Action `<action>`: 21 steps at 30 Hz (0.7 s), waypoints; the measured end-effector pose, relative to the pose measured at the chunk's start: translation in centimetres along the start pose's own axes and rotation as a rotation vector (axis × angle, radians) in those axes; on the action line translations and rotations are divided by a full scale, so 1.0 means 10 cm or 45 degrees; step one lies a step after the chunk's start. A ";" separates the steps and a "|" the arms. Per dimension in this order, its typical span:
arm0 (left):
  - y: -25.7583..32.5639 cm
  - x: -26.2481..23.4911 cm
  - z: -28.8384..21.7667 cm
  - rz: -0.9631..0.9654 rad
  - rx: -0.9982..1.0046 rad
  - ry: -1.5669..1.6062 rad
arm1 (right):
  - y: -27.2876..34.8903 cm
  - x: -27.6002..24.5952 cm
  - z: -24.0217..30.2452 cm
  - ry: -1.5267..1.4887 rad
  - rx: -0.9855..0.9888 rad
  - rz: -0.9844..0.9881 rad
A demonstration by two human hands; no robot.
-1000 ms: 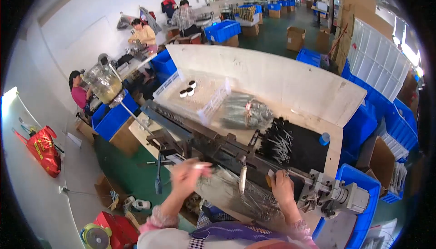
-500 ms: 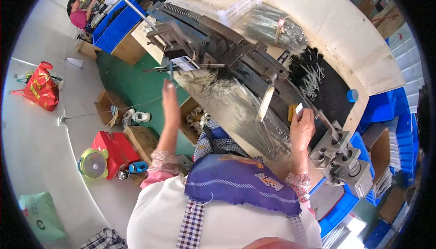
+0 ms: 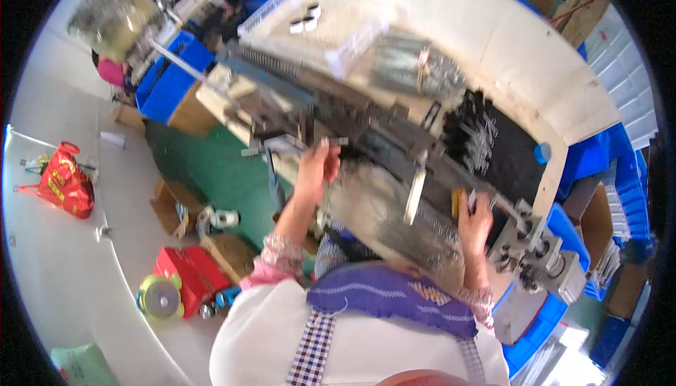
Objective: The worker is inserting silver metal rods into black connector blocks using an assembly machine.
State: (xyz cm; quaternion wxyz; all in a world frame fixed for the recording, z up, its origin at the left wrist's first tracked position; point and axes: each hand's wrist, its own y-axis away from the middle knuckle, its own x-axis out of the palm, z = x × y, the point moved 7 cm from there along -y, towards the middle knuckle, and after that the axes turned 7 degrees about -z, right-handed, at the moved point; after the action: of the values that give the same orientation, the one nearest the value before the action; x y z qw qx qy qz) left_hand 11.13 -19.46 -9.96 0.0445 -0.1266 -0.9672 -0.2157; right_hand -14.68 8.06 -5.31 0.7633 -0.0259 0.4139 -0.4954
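Note:
My left hand is at the front of a long metal bench machine, its fingers curled just under a short metal bar. Motion blur hides what the fingers grip. A blue-grey lever hangs to the left of this hand. My right hand is closed at the machine's right end, with a small white piece showing between thumb and fingers. Against it on the left is a yellow block. A pale, flat handle slants down from the machine between my hands.
Behind the machine are a white crate with black-and-white round pieces, a bundle of thin metal rods and dark bristly pieces. A metal clamp unit stands at right. Wires lie under clear film on the bench front.
My left hand has moved right, away from the lever, to the short metal bar, and its fingers have curled. My right hand stays beside the yellow block. The whole view has tilted slightly.

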 end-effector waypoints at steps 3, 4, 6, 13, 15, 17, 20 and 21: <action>0.04 0.00 0.10 -0.006 0.001 0.083 | 0.06 0.08 -0.06 0.037 -0.043 0.032; 0.07 0.00 0.11 -0.037 0.022 0.101 | 0.09 0.09 -0.12 0.023 0.016 0.063; 0.20 0.07 0.13 -0.056 0.058 0.127 | 0.11 0.02 -0.10 0.014 0.060 0.097; 1.38 1.36 -0.44 0.803 0.471 0.021 | 0.10 0.04 -0.15 -0.058 0.082 0.075; 1.58 1.82 -0.29 1.117 0.063 0.053 | 0.08 0.05 -0.11 -0.061 0.068 0.084; 1.68 2.13 0.01 1.256 -0.152 0.083 | 0.07 0.05 -0.11 -0.119 0.045 0.103; 1.69 2.31 0.32 1.220 -0.420 0.206 | 0.14 0.12 -0.26 -0.168 0.014 0.040; 1.66 2.31 0.40 1.152 -0.484 0.200 | 0.15 0.13 -0.26 -0.163 0.005 0.034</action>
State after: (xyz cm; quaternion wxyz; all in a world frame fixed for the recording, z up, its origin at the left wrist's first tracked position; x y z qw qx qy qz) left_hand -6.91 2.00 -3.53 0.1825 -0.5229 -0.7526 -0.3563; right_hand -15.02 8.78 -8.47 0.7948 -0.0506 0.3636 -0.4833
